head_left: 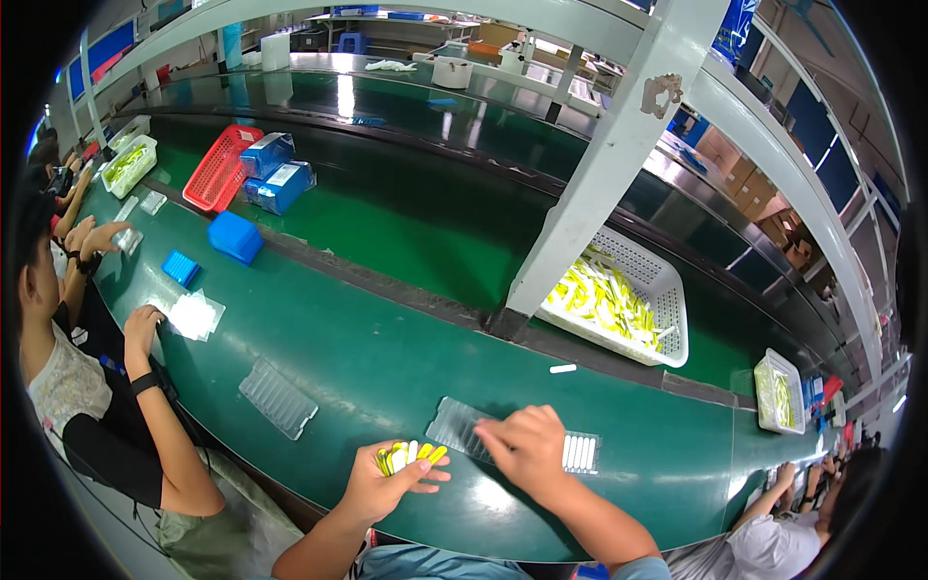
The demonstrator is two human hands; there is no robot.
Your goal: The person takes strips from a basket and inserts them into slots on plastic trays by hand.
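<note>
A bunch of small yellow and white plastic sticks (414,454) lies in my left hand (389,480), its fingers curled round them. Just right of it, my right hand (530,447) is over a clear slotted plastic tray (452,425) on the green table. The right fingers are bent together, and whatever they may hold is hidden. Several white sticks (579,452) stand side by side in the tray's right end; my right hand covers its middle. One loose white stick (563,368) lies beyond the tray.
Another clear tray (278,397) lies to the left. A white basket (674,300) of yellow and white sticks stands beyond a metal post (619,164). Blue boxes (280,186) and a red basket (222,169) are at the far left. A co-worker's arm (174,425) reaches onto the table.
</note>
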